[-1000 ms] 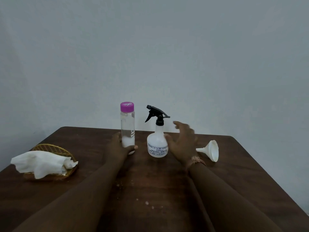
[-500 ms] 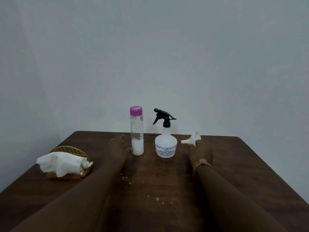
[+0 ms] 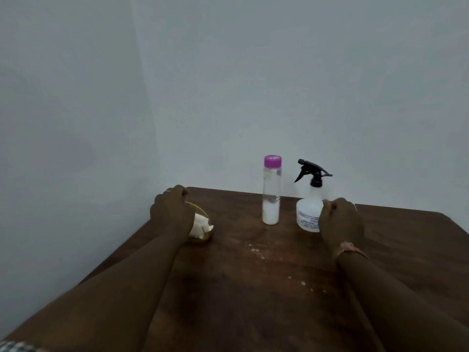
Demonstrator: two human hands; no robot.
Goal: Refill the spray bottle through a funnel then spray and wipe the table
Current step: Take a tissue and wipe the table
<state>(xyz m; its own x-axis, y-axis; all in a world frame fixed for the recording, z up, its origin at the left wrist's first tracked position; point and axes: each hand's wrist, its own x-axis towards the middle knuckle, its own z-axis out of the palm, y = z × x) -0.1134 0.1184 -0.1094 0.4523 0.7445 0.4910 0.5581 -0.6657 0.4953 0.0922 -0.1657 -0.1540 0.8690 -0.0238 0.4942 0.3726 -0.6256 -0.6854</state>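
A white spray bottle (image 3: 307,214) with a black trigger head stands at the back of the brown table (image 3: 248,301). Left of it stands a clear bottle (image 3: 271,196) with a purple cap and some white contents at the bottom. My right hand (image 3: 341,224) is just right of and in front of the spray bottle, with its fingers curled. It hides the funnel (image 3: 355,206) except for a white sliver at its far edge. My left hand (image 3: 170,215) lies over the white cloth (image 3: 201,226) in the gold basket (image 3: 203,239). Its fingers are hidden.
White specks (image 3: 256,250) are scattered on the tabletop between my arms. The table's left edge runs close beside the basket, and a pale wall stands right behind the two bottles.
My left hand has left the clear bottle and moved left onto the cloth in the basket. My right hand came in next to the spray bottle. The view has swung left.
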